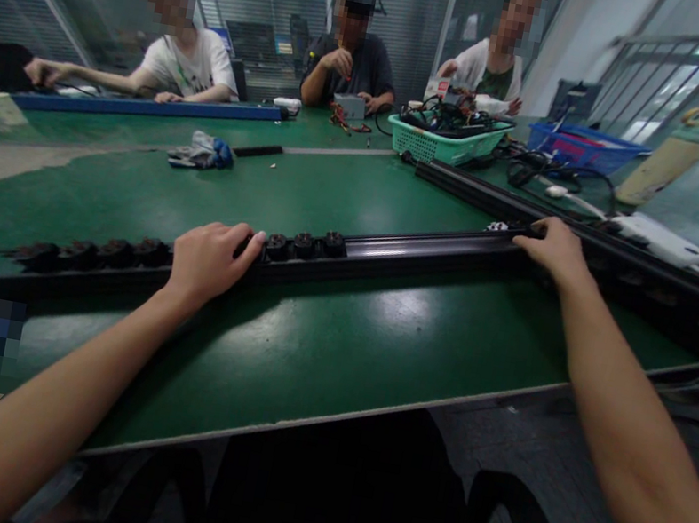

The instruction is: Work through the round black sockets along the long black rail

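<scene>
A long black open rail [432, 254], which looks like a power strip housing, lies across the green table in front of me. Several round black socket modules [304, 244] sit in its left and middle part; the stretch right of them is a bare, shiny channel. My left hand [211, 260] is closed over the rail among the modules, its thumb and fingers on a module or the rail wall; the exact contact is hidden. Near the right end, my right hand [551, 247] grips the rail, fingers curled over its far side. Small white parts [497, 226] lie beside that hand.
More black rails [470, 191] lie at the right beside a white power strip [661, 240] and cables. Further back are a green basket [447, 145] of wires, a blue basket [579, 149], and gloves [201, 152]. Three people sit across the table [335, 340].
</scene>
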A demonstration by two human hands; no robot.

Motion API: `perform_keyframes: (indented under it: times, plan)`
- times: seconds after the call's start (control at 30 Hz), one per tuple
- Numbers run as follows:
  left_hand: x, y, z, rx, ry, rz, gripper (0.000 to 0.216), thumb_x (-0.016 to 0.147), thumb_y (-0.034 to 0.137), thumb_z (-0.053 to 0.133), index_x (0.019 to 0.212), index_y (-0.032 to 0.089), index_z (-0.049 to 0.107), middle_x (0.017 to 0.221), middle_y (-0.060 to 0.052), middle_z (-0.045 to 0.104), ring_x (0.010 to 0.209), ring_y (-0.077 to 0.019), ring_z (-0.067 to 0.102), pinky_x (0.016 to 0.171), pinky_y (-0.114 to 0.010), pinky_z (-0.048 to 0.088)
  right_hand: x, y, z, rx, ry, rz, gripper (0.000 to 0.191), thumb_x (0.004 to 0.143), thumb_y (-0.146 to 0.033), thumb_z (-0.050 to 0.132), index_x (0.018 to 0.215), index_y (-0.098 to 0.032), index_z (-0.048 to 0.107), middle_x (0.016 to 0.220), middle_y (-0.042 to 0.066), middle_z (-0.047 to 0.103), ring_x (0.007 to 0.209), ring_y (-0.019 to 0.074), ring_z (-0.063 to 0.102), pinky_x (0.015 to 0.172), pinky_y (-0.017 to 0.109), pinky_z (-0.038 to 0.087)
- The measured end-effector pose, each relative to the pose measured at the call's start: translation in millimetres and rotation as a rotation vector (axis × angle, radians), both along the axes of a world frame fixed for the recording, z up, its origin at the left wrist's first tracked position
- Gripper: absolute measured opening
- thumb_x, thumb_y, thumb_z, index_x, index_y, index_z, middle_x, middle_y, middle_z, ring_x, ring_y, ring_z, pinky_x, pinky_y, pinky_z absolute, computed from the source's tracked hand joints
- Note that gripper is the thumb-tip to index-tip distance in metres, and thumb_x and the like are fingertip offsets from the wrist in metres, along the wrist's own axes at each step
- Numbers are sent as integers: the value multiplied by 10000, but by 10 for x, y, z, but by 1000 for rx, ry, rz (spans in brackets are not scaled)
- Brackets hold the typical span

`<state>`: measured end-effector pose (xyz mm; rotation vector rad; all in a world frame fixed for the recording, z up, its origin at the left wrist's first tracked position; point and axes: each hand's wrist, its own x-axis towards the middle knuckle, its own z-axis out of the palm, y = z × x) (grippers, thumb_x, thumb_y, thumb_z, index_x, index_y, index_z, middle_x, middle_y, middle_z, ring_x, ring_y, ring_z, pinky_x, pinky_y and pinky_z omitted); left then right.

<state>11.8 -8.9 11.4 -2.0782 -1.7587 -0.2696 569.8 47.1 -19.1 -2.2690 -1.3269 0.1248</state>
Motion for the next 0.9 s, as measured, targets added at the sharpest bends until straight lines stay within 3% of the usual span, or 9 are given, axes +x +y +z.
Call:
perform_keyframes:
  times: [0.13,0.53,0.9]
  plan:
    - [4,0,6,1,6,6,601,1085,579,250,1024,226,732,940,-119,746,876,-273,673,661,-332,336,20,21,-13,9,-16,23,513,873,-369,706,1345,-168,672,1431,207,662,1338,349,594,1110,439,464]
    - [15,-13,27,-26,-28,13,600,1083,581,258,1051,220,736,952,-123,735,868,-271,658,660,-328,314,-66,-72,62,-15,-38,-71,535,897,-441,714,1376,-207,668,1424,232,648,1334,403,590,1097,519,482]
    - [-1,-1,15,-10,9,6,631,1091,579,230,1043,206,737,939,-124,740,862,-272,665,640,-333,286,-154,-131,123,-23,-19,-133,517,933,-419,724,1405,-214,678,1408,228,651,1311,361,594,1053,456,464]
